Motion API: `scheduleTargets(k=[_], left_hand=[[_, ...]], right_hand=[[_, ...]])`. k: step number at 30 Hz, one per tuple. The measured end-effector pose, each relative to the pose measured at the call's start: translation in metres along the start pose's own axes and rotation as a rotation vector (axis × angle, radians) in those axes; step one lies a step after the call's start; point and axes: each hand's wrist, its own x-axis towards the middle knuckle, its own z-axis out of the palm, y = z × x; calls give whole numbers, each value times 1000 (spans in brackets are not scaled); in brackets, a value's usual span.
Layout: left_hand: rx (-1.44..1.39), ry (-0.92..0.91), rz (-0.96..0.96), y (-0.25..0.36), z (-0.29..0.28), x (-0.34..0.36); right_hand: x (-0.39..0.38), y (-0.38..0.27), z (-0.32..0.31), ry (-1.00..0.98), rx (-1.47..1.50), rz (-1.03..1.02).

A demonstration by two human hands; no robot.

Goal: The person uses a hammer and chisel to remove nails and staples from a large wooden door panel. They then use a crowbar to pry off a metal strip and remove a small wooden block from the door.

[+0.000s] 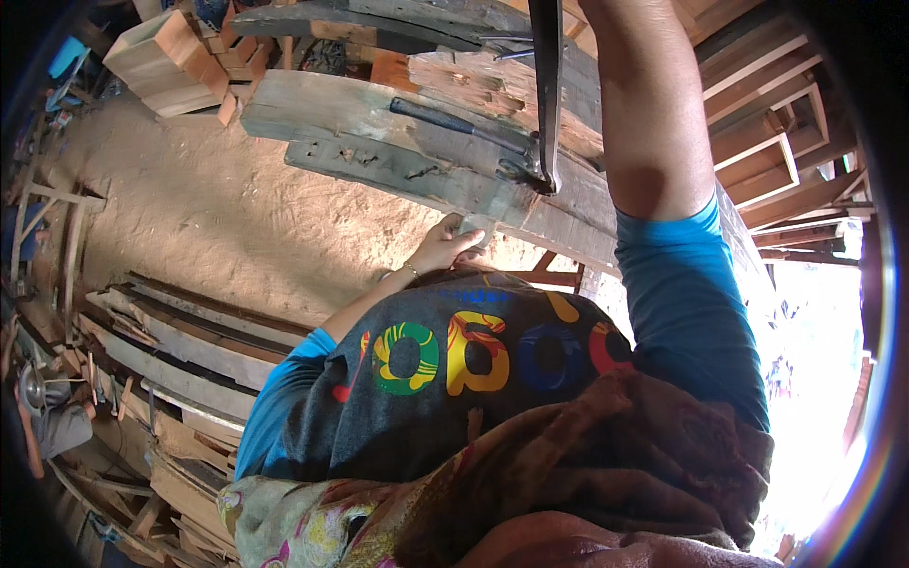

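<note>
Close against the near edge of a weathered plank bench [341, 170], my left hand [441, 250] is closed around a small pale grey block [475, 229]. Part of that block and some fingers are hidden. My right arm stretches up past the top edge, so the hand itself is out of sight. Beside that forearm a long dark metal bar [547, 85] runs from the top edge down to the bench; what holds its upper end does not show. On the planks lies a tool with a dark handle [445, 121], probably a hammer, its metal end beside the bar's foot.
Wooden boxes [166, 66] stand at the far left beyond sandy ground [246, 199]. Long boards [189, 341] are stacked to my left. Wooden frames [767, 161] lean at the right, beside a brightly lit opening. Thin metal rods lie at the bench's far side.
</note>
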Motion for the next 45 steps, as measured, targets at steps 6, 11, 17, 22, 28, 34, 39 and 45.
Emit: scheduleTargets(k=[6, 11, 17, 22, 28, 34, 39, 45], left_hand=[[-114, 139, 44, -10, -16, -3], [-130, 238, 83, -5, -12, -6], [-162, 226, 36, 5, -11, -10], [-214, 279, 44, 5, -18, -15], [-225, 254, 11, 1, -6, -8], [-233, 52, -106, 11, -15, 0], [189, 27, -156, 34, -1, -27], [99, 313, -145, 36, -21, -104]], right_hand=[[0, 22, 16, 55, -48, -6], [11, 36, 44, 20, -156, 3], [22, 41, 89, -154, -11, -56], [15, 38, 135, -263, 44, -98], [20, 43, 79, 17, 82, -18], [-21, 84, -121, 280, 576, 106], [-68, 62, -180, 438, 565, -28], [-89, 52, -184, 257, 562, 26]])
